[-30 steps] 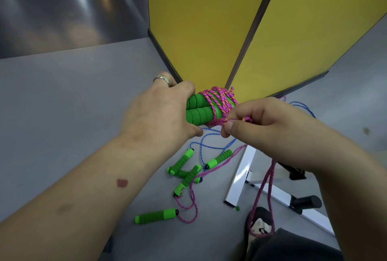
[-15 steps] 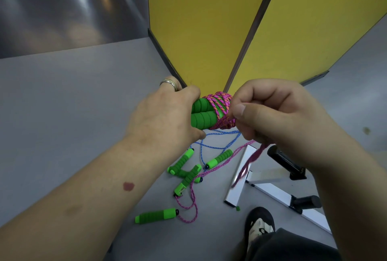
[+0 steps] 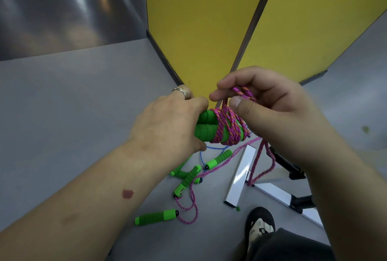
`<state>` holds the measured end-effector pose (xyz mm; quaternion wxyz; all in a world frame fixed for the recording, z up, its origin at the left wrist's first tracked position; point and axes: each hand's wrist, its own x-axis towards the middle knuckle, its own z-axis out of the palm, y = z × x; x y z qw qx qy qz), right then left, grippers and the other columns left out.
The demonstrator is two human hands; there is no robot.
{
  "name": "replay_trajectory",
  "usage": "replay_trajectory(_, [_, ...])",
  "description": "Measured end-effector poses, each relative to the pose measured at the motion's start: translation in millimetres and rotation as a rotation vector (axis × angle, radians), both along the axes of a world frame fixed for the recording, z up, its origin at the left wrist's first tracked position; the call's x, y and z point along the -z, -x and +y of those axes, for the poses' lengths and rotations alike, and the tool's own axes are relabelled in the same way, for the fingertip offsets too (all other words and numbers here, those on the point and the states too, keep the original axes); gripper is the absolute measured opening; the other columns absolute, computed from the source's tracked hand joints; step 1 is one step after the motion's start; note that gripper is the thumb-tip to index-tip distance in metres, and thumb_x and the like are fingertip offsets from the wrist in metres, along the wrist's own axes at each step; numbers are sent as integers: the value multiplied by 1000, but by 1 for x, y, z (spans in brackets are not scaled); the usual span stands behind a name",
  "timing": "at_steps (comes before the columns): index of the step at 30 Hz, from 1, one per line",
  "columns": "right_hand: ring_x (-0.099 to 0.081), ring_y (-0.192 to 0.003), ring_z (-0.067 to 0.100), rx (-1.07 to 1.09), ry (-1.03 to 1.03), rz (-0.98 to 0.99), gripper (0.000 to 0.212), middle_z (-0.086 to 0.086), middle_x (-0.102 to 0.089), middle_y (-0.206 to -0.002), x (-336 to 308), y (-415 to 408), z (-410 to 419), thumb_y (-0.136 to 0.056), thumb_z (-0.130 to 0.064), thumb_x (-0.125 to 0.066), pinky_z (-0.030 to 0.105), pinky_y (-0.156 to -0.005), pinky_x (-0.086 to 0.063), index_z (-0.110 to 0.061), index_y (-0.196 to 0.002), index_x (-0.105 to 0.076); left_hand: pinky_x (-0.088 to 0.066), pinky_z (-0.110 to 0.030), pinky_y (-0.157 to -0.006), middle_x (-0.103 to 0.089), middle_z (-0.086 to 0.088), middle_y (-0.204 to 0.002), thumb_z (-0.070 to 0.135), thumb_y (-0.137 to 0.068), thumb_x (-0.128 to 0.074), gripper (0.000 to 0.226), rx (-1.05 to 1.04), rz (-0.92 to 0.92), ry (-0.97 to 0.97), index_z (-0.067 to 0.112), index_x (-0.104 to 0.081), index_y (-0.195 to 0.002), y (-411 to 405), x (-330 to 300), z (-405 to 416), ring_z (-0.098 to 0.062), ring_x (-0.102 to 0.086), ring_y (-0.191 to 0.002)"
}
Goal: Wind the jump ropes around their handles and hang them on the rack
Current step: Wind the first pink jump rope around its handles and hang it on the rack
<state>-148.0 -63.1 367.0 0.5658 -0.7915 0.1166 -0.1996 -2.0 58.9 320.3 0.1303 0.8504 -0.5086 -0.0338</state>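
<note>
My left hand (image 3: 167,124) grips two green foam handles (image 3: 206,128) held side by side, with pink-and-orange rope (image 3: 228,126) wound several times around their right end. My right hand (image 3: 268,109) is just above and right of the handles and pinches a doubled piece of that rope between thumb and fingers. A short loop of the same rope (image 3: 263,164) hangs down below my right hand. On the grey floor below lie more green-handled jump ropes (image 3: 188,177), one pink and one blue, and a lone green handle (image 3: 156,217).
Yellow partition panels (image 3: 199,30) stand right behind my hands. A white metal frame with black feet (image 3: 240,179) lies on the floor at lower right. My shoe (image 3: 260,224) and dark trouser leg are at the bottom right. Grey floor spreads to the left.
My right hand has risen from beside the handles to above them, carrying the rope up and over. The hanging loop has grown shorter. My left hand has hardly moved.
</note>
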Motion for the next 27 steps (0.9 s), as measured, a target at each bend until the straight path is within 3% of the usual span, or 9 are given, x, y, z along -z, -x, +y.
replay_trajectory(2, [-67,-112,9,42,80,40,42,0,-76,-107,3,0,-2,-94,16,-46,20,-90,-49,-17,-112,-66,-54,-40,-71,-46,10,-116,57,-67,-88,62,32,-4,4,39,-56,-117,1,0,0,-24,-56,-95])
replay_trajectory(5, [-66,-99,4,93,196,92,55,-9,-75,-107,3,-1,-4,-88,19,-39,16,-77,-46,-21,-114,-66,-57,-44,-74,-45,11,-116,55,-68,-89,62,89,-4,21,40,-55,-117,0,1,1,-24,-54,-98])
replay_trajectory(7, [-67,-91,27,104,241,116,53,-12,-75,-108,5,0,-8,-91,15,-39,38,-73,-51,-25,-116,-63,-57,-45,-76,-45,13,-119,52,-68,-90,63,129,-7,24,42,-55,-120,-1,2,2,-23,-50,-101])
replay_trajectory(9, [-62,-94,51,112,253,149,48,-12,-75,-107,6,1,-11,-95,11,-39,61,-81,-50,-27,-116,-60,-57,-46,-78,-45,15,-124,49,-70,-89,65,159,-21,20,45,-54,-125,-2,2,4,-21,-46,-105])
replay_trajectory(11, [-60,-95,55,120,251,173,42,-14,-75,-107,7,2,-13,-98,7,-42,61,-79,-48,-27,-115,-59,-57,-46,-79,-45,16,-126,45,-72,-88,65,173,-34,22,47,-54,-127,-4,2,6,-21,-43,-107])
replay_trajectory(16, [-68,-107,12,126,256,133,26,-14,-75,-110,9,-1,-10,-101,-2,-51,47,-92,-53,-25,-112,-58,-56,-46,-79,-45,17,-124,40,-76,-85,61,204,-42,25,46,-55,-129,-5,0,7,-20,-40,-106])
replay_trajectory(19, [-66,-102,11,113,278,136,31,-17,-73,-113,13,-3,-13,-102,0,-47,42,-87,-53,-28,-113,-56,-56,-45,-80,-45,20,-124,41,-74,-87,65,233,-30,26,48,-55,-131,-5,-2,9,-18,-40,-109])
replay_trajectory(23, [-61,-123,6,102,217,126,52,-11,-72,-119,19,-5,-17,-95,17,-37,42,-103,-50,-26,-116,-57,-53,-41,-85,-43,21,-124,45,-72,-89,71,263,-2,31,50,-53,-133,-6,-7,9,-15,-38,-110])
replay_trajectory(27, [-59,-125,4,54,98,172,55,-11,-71,-124,27,-5,-22,-94,21,-36,39,-110,-46,-22,-122,-56,-48,-36,-91,-46,24,-125,41,-68,-92,74,282,83,81,50,-56,-133,-8,-10,11,-13,-40,-111])
